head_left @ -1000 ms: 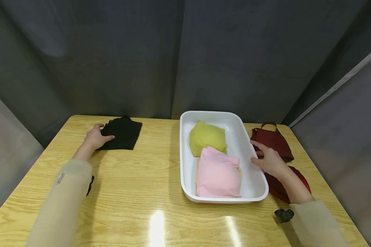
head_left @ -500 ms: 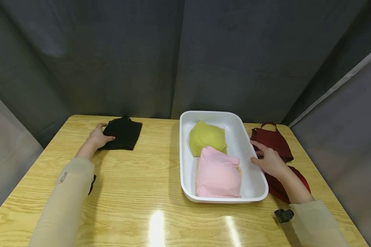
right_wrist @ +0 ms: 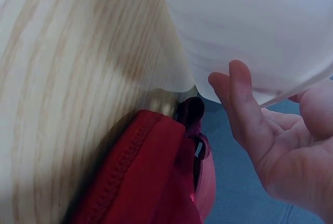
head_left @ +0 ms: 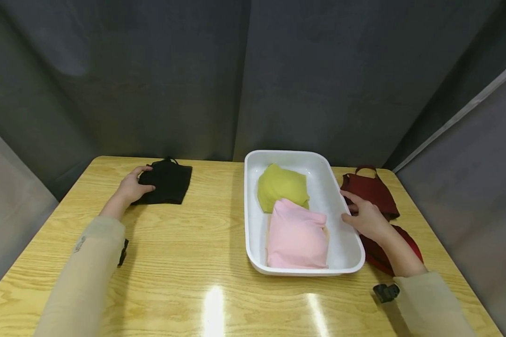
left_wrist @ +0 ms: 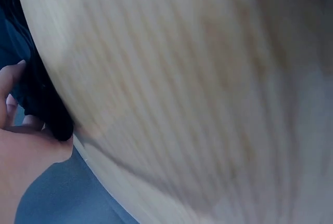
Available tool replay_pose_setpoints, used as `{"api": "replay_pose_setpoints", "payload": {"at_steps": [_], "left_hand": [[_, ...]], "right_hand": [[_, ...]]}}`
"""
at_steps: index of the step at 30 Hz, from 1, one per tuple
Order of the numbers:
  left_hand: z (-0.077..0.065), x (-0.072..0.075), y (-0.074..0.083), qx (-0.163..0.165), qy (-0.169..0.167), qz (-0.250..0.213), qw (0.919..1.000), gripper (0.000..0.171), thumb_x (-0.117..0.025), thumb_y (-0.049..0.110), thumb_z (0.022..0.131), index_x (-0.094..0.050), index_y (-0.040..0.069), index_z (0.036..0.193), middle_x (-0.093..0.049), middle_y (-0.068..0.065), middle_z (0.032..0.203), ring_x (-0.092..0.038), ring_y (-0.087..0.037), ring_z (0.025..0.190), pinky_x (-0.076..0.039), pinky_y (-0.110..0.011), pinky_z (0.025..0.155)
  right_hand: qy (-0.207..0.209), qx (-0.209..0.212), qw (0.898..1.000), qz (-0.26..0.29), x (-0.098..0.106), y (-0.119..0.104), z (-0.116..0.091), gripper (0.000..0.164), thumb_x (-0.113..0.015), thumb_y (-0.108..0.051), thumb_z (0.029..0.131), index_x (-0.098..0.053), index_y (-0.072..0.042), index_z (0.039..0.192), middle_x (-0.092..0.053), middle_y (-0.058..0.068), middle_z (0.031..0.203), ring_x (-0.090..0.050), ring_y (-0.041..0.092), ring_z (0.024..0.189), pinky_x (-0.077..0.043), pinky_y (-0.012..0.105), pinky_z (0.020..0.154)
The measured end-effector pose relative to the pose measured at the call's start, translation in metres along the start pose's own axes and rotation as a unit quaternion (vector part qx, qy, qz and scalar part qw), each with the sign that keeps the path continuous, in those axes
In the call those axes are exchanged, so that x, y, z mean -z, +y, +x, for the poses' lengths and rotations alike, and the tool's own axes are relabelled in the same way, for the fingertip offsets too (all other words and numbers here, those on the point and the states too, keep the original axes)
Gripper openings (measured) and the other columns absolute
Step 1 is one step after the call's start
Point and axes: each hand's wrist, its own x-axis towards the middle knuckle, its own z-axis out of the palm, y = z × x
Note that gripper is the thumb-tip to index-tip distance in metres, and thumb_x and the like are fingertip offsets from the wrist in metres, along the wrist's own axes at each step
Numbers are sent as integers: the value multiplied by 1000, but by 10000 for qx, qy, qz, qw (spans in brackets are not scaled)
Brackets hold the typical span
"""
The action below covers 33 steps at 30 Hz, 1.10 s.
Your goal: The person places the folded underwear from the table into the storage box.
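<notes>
In the head view my left hand [head_left: 131,188] is at the left side of a folded black garment [head_left: 168,182] with thin straps, lying on the wooden table. The left wrist view has the thumb and fingers bent about the edge of the black garment [left_wrist: 49,107]. My right hand [head_left: 367,220] holds the right rim of a white plastic bin [head_left: 341,243]. In the right wrist view, fingers [right_wrist: 242,91] lie along the bin's outer wall while the thumb reaches over the rim. Inside the bin are a yellow-green folded garment [head_left: 283,187] and a pink one [head_left: 297,238].
Right of the bin lie a dark red folded garment [head_left: 373,194] with a strap loop and another red one [head_left: 390,252], partly under my right forearm. Grey curtains [head_left: 173,84] hang behind the table [head_left: 185,252] and at both sides.
My left fingers have edged slightly further over the far side of the black garment. The right hand and the bin stay in place.
</notes>
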Motion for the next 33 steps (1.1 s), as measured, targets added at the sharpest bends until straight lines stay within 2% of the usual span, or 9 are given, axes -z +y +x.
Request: {"api": "replay_pose_setpoints", "payload": {"at_steps": [7, 11, 14, 21, 29, 33], "left_hand": [[-2, 3, 1, 38, 39, -508, 9987, 62, -62, 11, 90, -32, 7, 144, -13, -29, 152, -20, -51, 134, -30, -61, 103], [-5, 5, 2, -5, 67, -985, 9951, 64, -63, 8, 89, -31, 6, 145, -21, -29, 149, -37, -47, 126, -42, -54, 94], [-8, 7, 4, -4, 87, -1210, 9926, 66, -63, 7, 89, -29, 6, 146, -25, -30, 147, -43, -46, 121, -46, -50, 90], [-13, 11, 7, 31, 56, -1154, 9933, 67, -63, 8, 90, -29, 11, 148, 1, -21, 157, -13, -47, 139, -31, -61, 103], [-13, 13, 12, 60, -9, -1245, 9922, 68, -62, 8, 90, -30, 17, 149, -6, -16, 158, -16, -46, 139, -32, -59, 104], [-14, 13, 15, -31, -37, -1235, 9923, 67, -62, 6, 89, -32, 18, 148, -6, -15, 158, -12, -44, 141, -26, -58, 108]], "right_hand": [[9, 114, 9999, 38, 1, 0, 0, 69, -58, -10, 89, -24, -3, 148, -54, 34, 121, -66, 34, 88, -58, 40, 62], [22, 133, 9999, 21, 2, 0, 0, 69, -58, -9, 88, -24, -4, 148, -55, 34, 120, -66, 33, 88, -58, 39, 62], [23, 179, 9998, 46, 2, 0, 0, 69, -58, -9, 88, -25, -3, 148, -56, 33, 119, -66, 32, 87, -58, 39, 62], [3, 196, 9998, 54, 2, -2, 0, 70, -60, -8, 88, -24, -2, 148, -56, 33, 119, -67, 30, 84, -58, 39, 62], [-22, 124, 9999, 13, 2, -3, 0, 70, -60, -9, 88, -24, -2, 148, -55, 34, 120, -67, 31, 86, -58, 41, 65], [-33, 122, 9999, 7, 2, -5, -1, 70, -60, -10, 88, -24, -2, 148, -55, 34, 120, -67, 31, 87, -58, 41, 66]]}}
